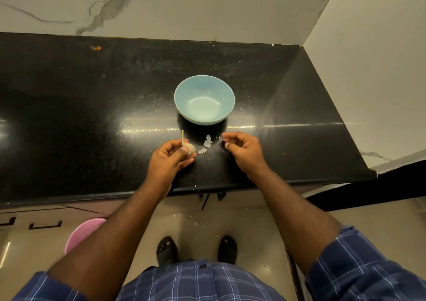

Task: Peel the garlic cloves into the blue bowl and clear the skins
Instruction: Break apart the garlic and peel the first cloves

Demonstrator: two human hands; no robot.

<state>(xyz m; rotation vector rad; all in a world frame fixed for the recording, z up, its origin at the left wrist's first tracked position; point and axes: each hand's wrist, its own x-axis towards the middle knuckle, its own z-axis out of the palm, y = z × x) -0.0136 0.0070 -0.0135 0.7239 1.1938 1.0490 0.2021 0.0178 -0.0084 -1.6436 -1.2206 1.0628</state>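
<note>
A black speckled stone bench runs along a white marble wall. A small orange scrap lies near the bench's back left edge. Below the front edge, a pink tub stands on the beige floor beside two black sandals.

A home kitchen: a black stone counter against marble-look wall tiles, cabinet handles at lower left, a bowl mid-frame.
</note>
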